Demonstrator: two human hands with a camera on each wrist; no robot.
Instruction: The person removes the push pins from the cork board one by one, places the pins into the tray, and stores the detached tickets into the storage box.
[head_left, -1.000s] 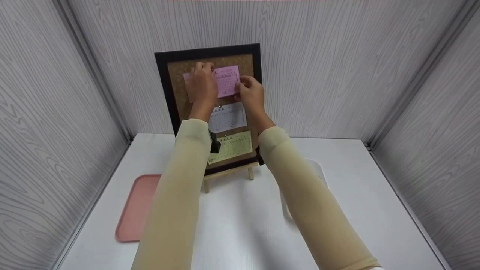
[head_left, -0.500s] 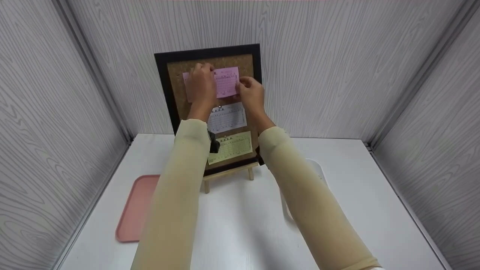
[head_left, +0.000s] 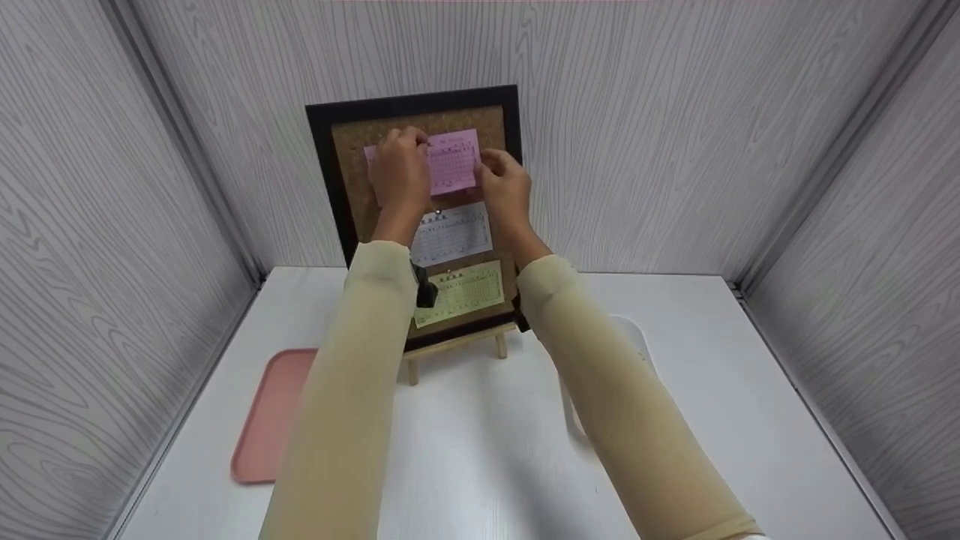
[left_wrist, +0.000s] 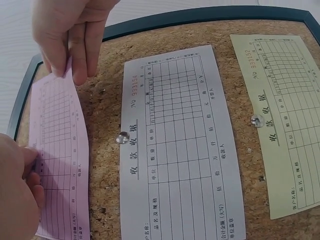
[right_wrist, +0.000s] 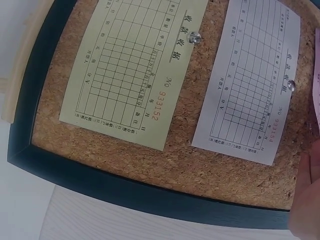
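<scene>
A pink receipt slip (head_left: pixel 454 161) lies across the upper part of a black-framed corkboard (head_left: pixel 491 118). My left hand (head_left: pixel 401 176) covers the slip's left half, its curled thumb and finger holding it near the upper edge. Whether a pin sits between those fingertips is hidden. My right hand (head_left: pixel 506 191) pinches the slip's right end, and in the left wrist view that end (left_wrist: pixel 60 90) bends away from the cork. Below hang a white receipt (left_wrist: pixel 170 150) and a yellow receipt (left_wrist: pixel 285 120), each fixed by a clear push pin (left_wrist: pixel 122 138) at its upper middle.
The corkboard leans on a small wooden easel (head_left: pixel 457 344) on the white table (head_left: pixel 465 450). A pink tray (head_left: pixel 274 420) lies to the left, partly behind my left sleeve. A white tray (head_left: pixel 634 334) stands under my right forearm. Wood-grain panels (head_left: pixel 675 135) enclose the table.
Both hands stay at the pink slip with only slight shifts. The slip's right end dips a little, then rises again. The board's place in view moves only slightly.
</scene>
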